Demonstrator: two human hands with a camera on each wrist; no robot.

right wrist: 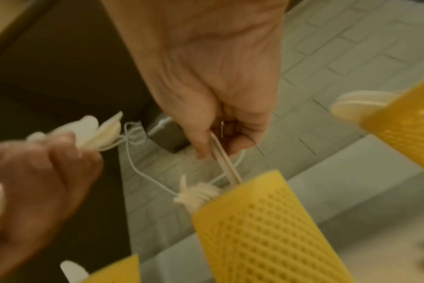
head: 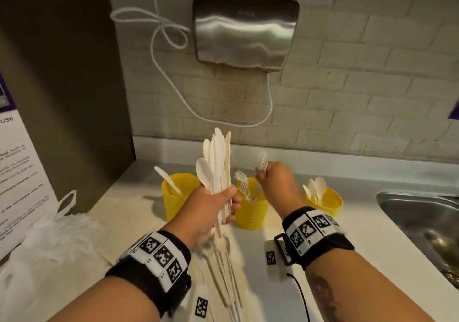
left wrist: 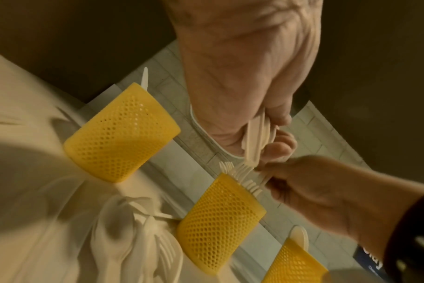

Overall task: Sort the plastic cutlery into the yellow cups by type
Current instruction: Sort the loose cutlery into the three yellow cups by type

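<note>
Three yellow mesh cups stand in a row on the counter. The left cup [head: 180, 195] holds one knife, the middle cup [head: 251, 213] holds forks [head: 242, 182], and the right cup [head: 324, 201] holds spoons. My left hand [head: 229, 203] grips an upright bundle of mixed cutlery [head: 218, 162] in front of the left and middle cups. My right hand [head: 261, 175] pinches a blurred fork [head: 263, 159] over the middle cup. In the right wrist view its handle [right wrist: 224, 164] slants down from my fingers to the rim of the middle cup [right wrist: 266, 229].
More loose cutlery [head: 223, 272] lies on a pale cloth near the front edge. A white plastic bag [head: 49, 234] sits at the left and a steel sink [head: 422, 222] at the right. A hand dryer [head: 246, 28] hangs on the wall. A small tagged device [head: 272, 255] lies by my right wrist.
</note>
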